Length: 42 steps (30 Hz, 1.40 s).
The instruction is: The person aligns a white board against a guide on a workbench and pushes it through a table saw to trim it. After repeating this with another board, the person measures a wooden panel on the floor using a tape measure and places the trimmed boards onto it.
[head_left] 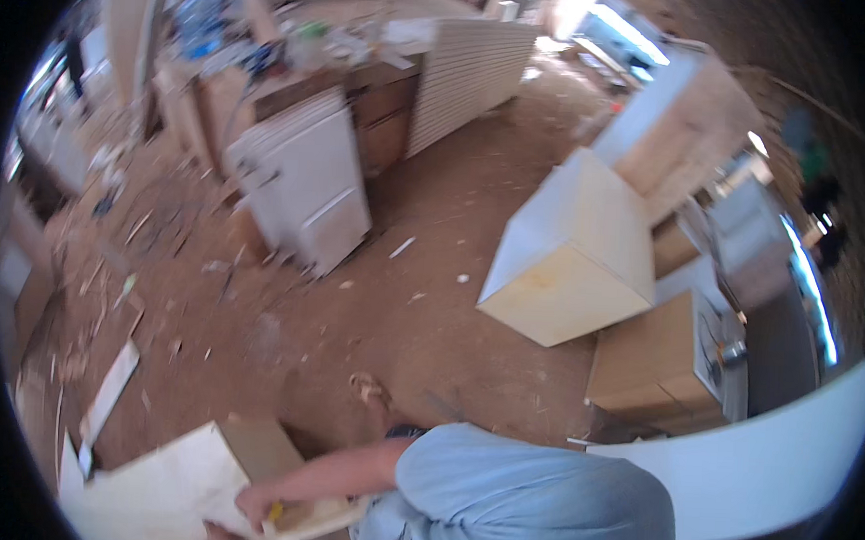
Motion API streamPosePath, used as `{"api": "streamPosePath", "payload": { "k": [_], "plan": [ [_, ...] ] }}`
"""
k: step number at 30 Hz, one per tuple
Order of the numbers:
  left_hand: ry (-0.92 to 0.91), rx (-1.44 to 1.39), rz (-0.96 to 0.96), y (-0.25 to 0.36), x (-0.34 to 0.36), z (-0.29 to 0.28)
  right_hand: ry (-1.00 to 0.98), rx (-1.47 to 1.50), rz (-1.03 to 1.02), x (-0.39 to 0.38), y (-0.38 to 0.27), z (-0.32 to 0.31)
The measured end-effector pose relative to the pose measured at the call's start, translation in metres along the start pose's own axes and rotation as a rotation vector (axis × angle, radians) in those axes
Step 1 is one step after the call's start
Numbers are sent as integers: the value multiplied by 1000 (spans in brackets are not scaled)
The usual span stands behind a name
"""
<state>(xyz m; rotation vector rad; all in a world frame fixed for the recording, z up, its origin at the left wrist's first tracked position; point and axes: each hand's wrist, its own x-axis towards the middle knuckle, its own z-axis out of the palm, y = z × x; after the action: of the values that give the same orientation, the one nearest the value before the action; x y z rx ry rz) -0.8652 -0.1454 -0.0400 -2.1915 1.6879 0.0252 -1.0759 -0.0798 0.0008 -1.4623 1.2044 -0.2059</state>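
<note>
My bare right arm reaches out of a light blue sleeve across the bottom of the view. My right hand is closed around a small yellow object, too blurred to name exactly, at a pale plywood box low on the left. Part of my left hand shows at the lower edge against the plywood, its fingers mostly cut off. A sandalled foot is on the dirt floor just beyond my arm.
White panels lean against a cluttered workbench; a ribbed board stands beside them. Cabinet boxes are stacked at right near a curved white panel. Wood offcuts lie on the dirt floor.
</note>
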Motion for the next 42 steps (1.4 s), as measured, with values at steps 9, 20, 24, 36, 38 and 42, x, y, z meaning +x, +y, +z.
{"api": "streamPosePath", "payload": {
  "k": [9, 20, 24, 36, 38, 42],
  "plan": [
    [-45, -2054, -123, -4, 12, 46, -145, -192, -157, -148, 35, -131],
    [16, -2361, -130, 193, -22, -166, -279, -297, -182, -158, 60, -295],
    [61, -2284, -80, 248, 64, -226, -171, -454, -188, -109, 48, -369],
    [264, -2014, -180, 353, 413, -316, -144, -590, -108, 157, -38, -591],
    [348, -1950, -119, 333, 467, -353, -149, -473, -161, 214, -53, -621],
    [529, -1555, -259, 284, 597, -416, -135, -255, -202, 336, -63, -690]
  ]
}}
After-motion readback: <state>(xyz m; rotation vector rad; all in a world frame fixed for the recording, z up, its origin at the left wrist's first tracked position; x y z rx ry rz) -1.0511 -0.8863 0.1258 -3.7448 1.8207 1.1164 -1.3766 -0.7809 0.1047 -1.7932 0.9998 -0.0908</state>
